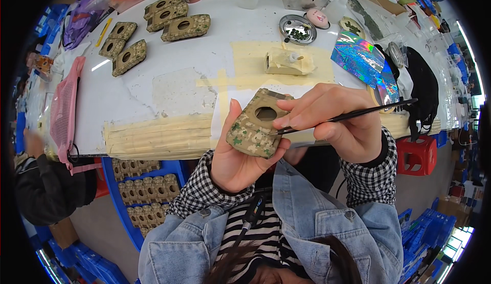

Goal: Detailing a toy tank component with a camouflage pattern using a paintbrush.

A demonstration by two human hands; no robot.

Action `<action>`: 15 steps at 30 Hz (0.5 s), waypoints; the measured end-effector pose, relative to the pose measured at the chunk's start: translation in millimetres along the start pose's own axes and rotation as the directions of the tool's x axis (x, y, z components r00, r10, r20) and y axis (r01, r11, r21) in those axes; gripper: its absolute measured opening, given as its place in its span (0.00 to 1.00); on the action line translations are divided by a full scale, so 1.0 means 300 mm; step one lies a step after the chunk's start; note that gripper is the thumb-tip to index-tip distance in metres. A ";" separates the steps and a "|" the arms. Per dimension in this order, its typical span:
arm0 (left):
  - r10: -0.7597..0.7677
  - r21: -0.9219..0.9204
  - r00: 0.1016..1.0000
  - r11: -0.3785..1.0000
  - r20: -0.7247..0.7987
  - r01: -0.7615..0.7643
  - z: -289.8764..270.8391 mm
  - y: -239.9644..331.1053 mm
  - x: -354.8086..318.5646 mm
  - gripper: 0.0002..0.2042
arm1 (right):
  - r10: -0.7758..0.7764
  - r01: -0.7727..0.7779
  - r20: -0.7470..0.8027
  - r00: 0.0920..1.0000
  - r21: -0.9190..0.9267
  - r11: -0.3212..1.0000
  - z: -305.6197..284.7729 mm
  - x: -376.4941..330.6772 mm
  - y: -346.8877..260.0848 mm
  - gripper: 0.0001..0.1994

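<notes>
My left hand (230, 164) is closed around the edges of a camouflage-patterned housing (250, 137), tilted with its patterned face up. The piece has a round hole near its far end and green, tan and brown blotches. In my right hand (353, 118) are slim black tweezers (376, 108), pinched between thumb and fingers. Their tip meets the face of the housing just below the hole, and my right fingertips are close to its right edge. Whether the tip grips anything is too small to tell.
More camouflage housings (185, 27) lie at the back left. A round metal dish (298, 30) contains small dark green bits. Beyond my hands sits a tape-covered block (286, 62), with iridescent film (358, 56) to its right. A blue tray (118, 202) of housings is below the table, left.
</notes>
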State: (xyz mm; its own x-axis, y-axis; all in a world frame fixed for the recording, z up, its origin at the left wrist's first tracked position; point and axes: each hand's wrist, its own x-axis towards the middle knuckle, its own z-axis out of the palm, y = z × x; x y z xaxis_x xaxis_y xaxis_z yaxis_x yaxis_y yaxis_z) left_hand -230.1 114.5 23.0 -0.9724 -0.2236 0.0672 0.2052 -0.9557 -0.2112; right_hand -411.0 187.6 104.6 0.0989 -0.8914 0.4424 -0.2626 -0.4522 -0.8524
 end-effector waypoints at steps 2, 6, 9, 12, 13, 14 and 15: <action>0.000 0.004 1.000 1.000 0.007 0.000 -0.004 0.001 0.000 0.32 | 0.007 -0.007 0.000 1.000 0.007 1.000 0.000 0.000 -0.001 0.08; -0.003 -0.005 1.000 1.000 0.023 0.003 -0.006 0.000 0.000 0.32 | 0.017 -0.017 -0.009 1.000 0.019 1.000 0.002 -0.002 0.000 0.07; -0.004 -0.004 1.000 1.000 0.031 0.005 -0.012 0.002 0.000 0.32 | 0.019 -0.019 -0.015 1.000 0.024 1.000 0.003 -0.005 0.002 0.07; -0.003 -0.005 0.999 1.000 0.037 0.003 -0.014 0.004 -0.001 0.32 | 0.056 -0.056 -0.007 0.998 0.012 0.998 0.005 -0.001 -0.009 0.11; 0.001 -0.004 0.999 1.000 0.038 -0.001 -0.012 0.003 0.000 0.32 | 0.074 -0.074 -0.002 0.997 0.005 0.997 0.005 0.000 -0.013 0.14; 0.005 -0.002 0.999 1.000 0.039 -0.005 -0.012 0.002 0.000 0.32 | 0.058 -0.057 -0.006 0.998 0.010 0.998 0.004 -0.001 -0.010 0.11; 0.005 -0.002 0.999 1.000 0.038 -0.005 -0.013 0.002 0.001 0.32 | 0.041 -0.041 -0.009 0.999 0.016 0.999 0.003 -0.002 -0.003 0.08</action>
State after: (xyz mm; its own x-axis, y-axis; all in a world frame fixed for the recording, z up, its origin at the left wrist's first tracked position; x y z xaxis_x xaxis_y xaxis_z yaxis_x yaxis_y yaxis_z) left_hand -230.6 114.5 19.1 -0.9663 -0.2359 0.1033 0.2101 -0.9541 -0.2135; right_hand -409.9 188.6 104.8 0.0791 -0.9089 0.4094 -0.2512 -0.4156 -0.8742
